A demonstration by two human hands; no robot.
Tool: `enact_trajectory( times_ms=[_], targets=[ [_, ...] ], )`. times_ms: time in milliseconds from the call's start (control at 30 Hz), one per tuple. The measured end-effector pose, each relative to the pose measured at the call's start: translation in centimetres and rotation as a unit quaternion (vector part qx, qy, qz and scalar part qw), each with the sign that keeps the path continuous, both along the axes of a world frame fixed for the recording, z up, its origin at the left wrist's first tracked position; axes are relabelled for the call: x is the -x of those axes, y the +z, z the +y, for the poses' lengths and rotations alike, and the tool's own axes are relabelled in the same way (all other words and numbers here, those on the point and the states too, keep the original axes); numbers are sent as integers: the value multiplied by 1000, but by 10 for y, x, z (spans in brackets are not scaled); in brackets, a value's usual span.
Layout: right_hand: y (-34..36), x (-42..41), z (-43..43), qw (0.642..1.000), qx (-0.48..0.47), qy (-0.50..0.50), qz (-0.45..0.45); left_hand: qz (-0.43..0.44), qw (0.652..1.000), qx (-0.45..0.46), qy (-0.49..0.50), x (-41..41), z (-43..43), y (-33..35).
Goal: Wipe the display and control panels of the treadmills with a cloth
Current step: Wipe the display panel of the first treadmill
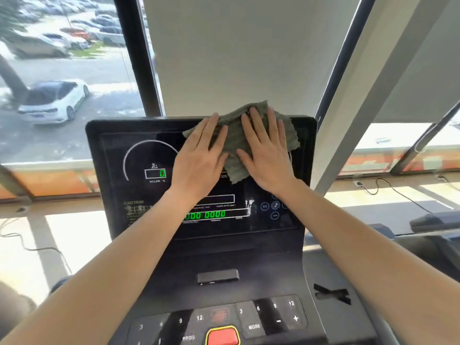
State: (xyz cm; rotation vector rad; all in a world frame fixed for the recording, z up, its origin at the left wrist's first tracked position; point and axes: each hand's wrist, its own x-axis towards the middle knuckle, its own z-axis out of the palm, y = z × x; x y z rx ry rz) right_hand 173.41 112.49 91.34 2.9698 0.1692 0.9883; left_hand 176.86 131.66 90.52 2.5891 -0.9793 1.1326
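A black treadmill display (139, 185) with green digits fills the middle of the head view. A grey-green cloth (235, 135) is spread over its upper centre and top edge. My left hand (199, 158) presses flat on the cloth's left part, fingers straight. My right hand (267, 150) presses flat on the cloth's right part, fingers spread. Below the display lies the control panel (273, 317) with number keys, a MODE key and a red stop button (222, 337).
A dark clip-shaped key (217, 276) sits on the console between display and panel. Black window posts (139, 58) and a white blind (236, 51) stand behind the display. Another treadmill's console (433, 220) is at the right. Cables lie on the floor at both sides.
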Motion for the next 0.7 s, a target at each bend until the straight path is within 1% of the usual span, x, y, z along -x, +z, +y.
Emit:
enact_trajectory(
  times_ms=[233,433,533,600,700],
  targets=[
    [25,-29,79,995,67,79,8,27,995,64,74,-14,96,-1],
    [28,-49,151,987,94,126,16,26,987,104,117,-23,166,-6],
    [25,-55,183,981,122,147,22,36,979,140,143,-21,192,-19],
    [20,-57,197,978,142,154,22,29,979,141,147,-16,203,-33],
    [10,-51,204,974,145,174,21,35,979,141,145,-4,208,-49]
  ],
)
